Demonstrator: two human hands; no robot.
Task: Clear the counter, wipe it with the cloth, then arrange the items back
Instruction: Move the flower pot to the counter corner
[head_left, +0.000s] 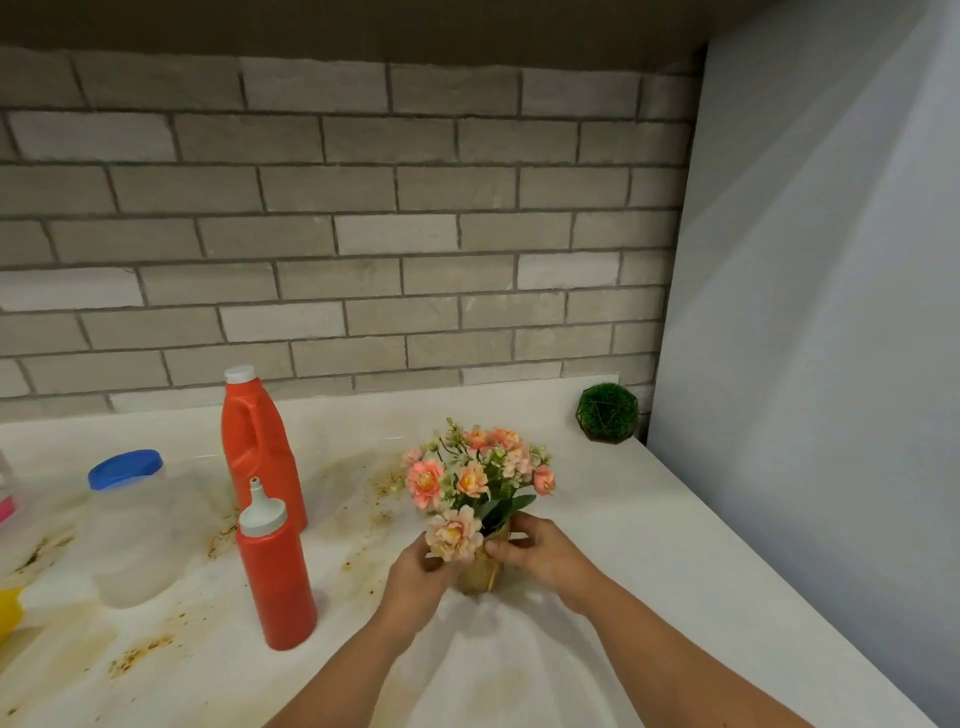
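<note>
Both hands, left hand (418, 569) and right hand (540, 556), fingers grasping the small flower pot (480, 569) low in the frame; light, top-heavy, best held by its base on the stained counter (649, 519).

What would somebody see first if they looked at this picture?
Probably the pink flowers in the middle of the counter, with the left hand and right hand holding their pot from both sides. Then the tall red jug and the red squeeze bottle standing to the left, with brown stains spattered over the white top near them.
</note>
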